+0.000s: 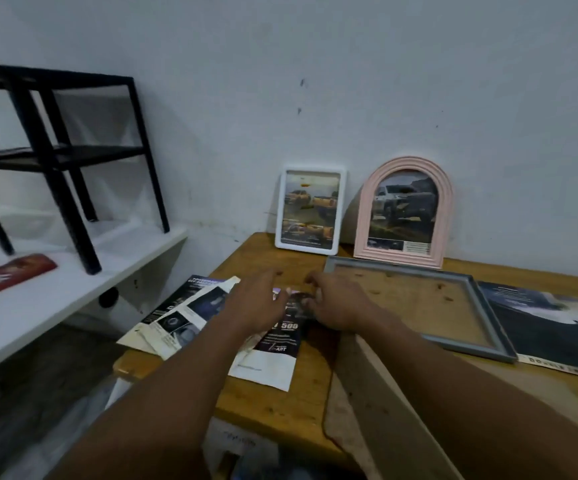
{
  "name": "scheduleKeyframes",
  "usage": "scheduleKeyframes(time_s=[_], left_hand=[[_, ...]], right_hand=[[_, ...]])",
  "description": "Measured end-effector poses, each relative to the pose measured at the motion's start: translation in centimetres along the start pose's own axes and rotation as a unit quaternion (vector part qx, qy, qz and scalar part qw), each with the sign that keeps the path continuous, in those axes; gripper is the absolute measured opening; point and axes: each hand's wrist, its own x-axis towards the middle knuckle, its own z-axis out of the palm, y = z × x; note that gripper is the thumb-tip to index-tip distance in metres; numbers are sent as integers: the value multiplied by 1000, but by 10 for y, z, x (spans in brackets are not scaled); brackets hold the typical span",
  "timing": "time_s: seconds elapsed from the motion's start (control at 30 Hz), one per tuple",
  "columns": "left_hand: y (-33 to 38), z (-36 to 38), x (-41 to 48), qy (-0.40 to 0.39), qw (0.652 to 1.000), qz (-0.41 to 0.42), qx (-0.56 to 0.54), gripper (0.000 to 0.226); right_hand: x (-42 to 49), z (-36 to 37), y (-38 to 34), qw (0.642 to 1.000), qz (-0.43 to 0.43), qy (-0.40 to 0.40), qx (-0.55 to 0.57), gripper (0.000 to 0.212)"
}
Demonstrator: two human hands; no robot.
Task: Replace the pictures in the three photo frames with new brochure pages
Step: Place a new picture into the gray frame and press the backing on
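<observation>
A white rectangular frame [310, 209] and a pink arched frame [403, 213] lean against the wall, each with a truck picture inside. A grey frame [481, 299] lies flat and empty on the wooden table [267, 407]. Dark brochure pages [273, 344] lie at the table's left side. My left hand [256, 303] reaches over them with fingers spread. My right hand [336, 303] hovers just right of it with fingers curled at the top edge of a page; the blur hides whether it pinches the page.
A brown backing board [377, 393] lies under my right forearm. A large truck brochure [554, 327] lies at the right edge. A black metal rack [55, 161] stands on a white shelf [55, 296] to the left, with a red packet [7, 275].
</observation>
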Motion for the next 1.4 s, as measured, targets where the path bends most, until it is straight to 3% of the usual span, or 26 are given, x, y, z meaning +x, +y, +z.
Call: scheduleKeyframes(time_s=[0.13, 0.27, 0.5, 0.67, 0.8, 1.2, 1.4], left_hand=[[-34, -1, -18, 9, 1000, -22, 16, 59], [-51, 14, -30, 22, 999, -1, 35, 65], [-57, 23, -27, 30, 996, 2, 83, 70], [-56, 20, -24, 48, 994, 7, 94, 64], [-57, 20, -24, 40, 995, -4, 86, 65], [14, 37, 5, 16, 999, 40, 31, 59], [73, 67, 27, -52, 994, 93, -1, 62]], right_hand=[[5, 25, -25, 991, 10, -79, -111, 67], [1, 34, -31, 991, 20, -50, -124, 66], [-3, 39, -37, 998, 6, 56, 22, 47], [-1, 28, -41, 969, -38, 181, 164, 48], [6, 2, -34, 952, -27, 235, 192, 49], [-19, -91, 76, 951, 101, 241, 164, 59], [-42, -107, 140, 951, 164, 235, 117, 58]])
